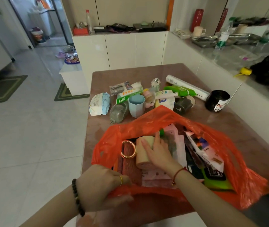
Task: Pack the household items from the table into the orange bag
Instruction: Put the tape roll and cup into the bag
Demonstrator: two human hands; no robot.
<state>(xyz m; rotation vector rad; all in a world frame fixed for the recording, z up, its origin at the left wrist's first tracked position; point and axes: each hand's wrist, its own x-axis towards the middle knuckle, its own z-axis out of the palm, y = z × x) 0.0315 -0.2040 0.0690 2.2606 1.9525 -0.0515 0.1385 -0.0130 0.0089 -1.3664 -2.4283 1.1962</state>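
The orange bag (pixel 238 163) lies open on the near half of the brown table (pixel 220 128). My left hand (pixel 104 184) grips the bag's near rim and holds it open. My right hand (pixel 158 151) is inside the bag, its fingers curled over a cream cup (pixel 144 154) with a gold ring handle. Packets and papers (pixel 202 149) lie in the bag to the right. Behind the bag on the table lie a light blue cup (pixel 136 104), a white pack (pixel 99 104), a green wipes pack (pixel 180 90), a white roll (pixel 186 86) and a black jar (pixel 217 100).
A white cabinet (pixel 122 49) stands behind the table. A grey counter (pixel 228 54) with bottles and trays runs along the right. Tiled floor (pixel 32 128) with green mats opens on the left.
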